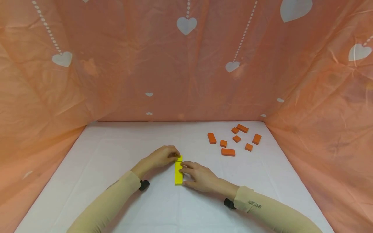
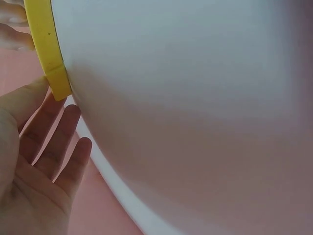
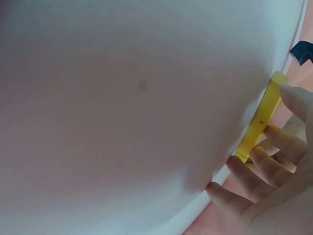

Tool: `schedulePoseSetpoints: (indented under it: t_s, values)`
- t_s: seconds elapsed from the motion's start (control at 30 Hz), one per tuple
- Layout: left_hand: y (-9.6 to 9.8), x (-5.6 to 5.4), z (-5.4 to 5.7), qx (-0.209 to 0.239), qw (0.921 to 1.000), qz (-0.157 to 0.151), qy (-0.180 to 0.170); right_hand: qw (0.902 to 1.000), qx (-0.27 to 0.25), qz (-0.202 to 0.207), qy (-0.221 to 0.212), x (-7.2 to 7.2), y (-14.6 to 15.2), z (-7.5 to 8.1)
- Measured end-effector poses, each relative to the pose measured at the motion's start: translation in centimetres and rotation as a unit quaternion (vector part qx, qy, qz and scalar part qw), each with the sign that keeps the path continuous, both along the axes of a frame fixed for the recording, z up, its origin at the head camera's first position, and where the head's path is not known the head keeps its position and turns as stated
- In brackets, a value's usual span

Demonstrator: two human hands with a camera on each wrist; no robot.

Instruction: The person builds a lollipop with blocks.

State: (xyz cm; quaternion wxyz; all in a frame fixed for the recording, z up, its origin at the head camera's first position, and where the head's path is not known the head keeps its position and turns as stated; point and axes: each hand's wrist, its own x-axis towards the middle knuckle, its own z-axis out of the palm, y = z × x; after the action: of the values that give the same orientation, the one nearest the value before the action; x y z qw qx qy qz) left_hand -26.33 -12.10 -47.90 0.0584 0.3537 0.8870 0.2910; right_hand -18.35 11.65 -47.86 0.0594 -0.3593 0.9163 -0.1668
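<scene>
On the tabletop (image 1: 116,145), the left hand (image 1: 162,156) is pinching a small yellow block (image 1: 179,158), already meeting the long yellow block (image 1: 178,177) the loose right hand (image 1: 201,176) is touching. Eight orange blocks (image 1: 228,152) are lying untouched.

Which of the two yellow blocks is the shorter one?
The far yellow block, touched by the left hand, is shorter; the near yellow block, touched by the right hand, is clearly longer.

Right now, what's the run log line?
left hand: pinching small yellow block | right hand: touching long yellow block | their layout: end to end | orange blocks: scattered
</scene>
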Motion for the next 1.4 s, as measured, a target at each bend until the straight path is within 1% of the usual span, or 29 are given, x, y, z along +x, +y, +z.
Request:
schedulePoseSetpoints:
  t_s: [0.43, 0.83, 0.97, 1.07, 1.17, 1.23, 1.33, 1.4]
  values:
    - [-0.1, 0.3, 0.0, -0.002, 1.0, 0.004, -0.008, 1.0, 0.002, -0.003, -0.003, -0.1, 0.0, -0.1]
    - [-0.1, 0.3, -0.1, -0.005, 1.0, 0.0, -0.002, 1.0, 0.005, -0.005, 0.0, -0.1, -0.1, -0.2]
    - [0.0, 0.3, -0.1, -0.012, 0.9999, -0.001, 0.009, 1.0, 0.004, -0.003, -0.003, -0.1, 0.0, -0.2]
    - [0.0, 0.4, -0.1, -0.019, 0.9996, 0.008, 0.018, 1.0, 0.0, -0.003, -0.008, -0.2, 0.2, 0.0]
    - [0.0, 0.8, 0.1, -0.024, 0.9991, 0.024, 0.026, 0.9995, -0.021, -0.014, -0.019, -0.2, 0.7, 0.3]
    - [0.0, 1.4, 0.2, -0.03, 0.9983, 0.037, 0.033, 0.9977, -0.05, -0.035, -0.028, -0.2, 1.2, 0.6]
    - [-0.1, 2.3, 0.2, -0.044, 0.9964, 0.048, 0.055, 0.992, -0.102, -0.069, -0.029, -0.7, 2.9, 1.0]
    - [-0.2, 3.0, 0.2, -0.055, 0.9943, 0.048, 0.077, 0.9863, -0.135, -0.093, -0.024, -1.2, 4.4, 1.1]
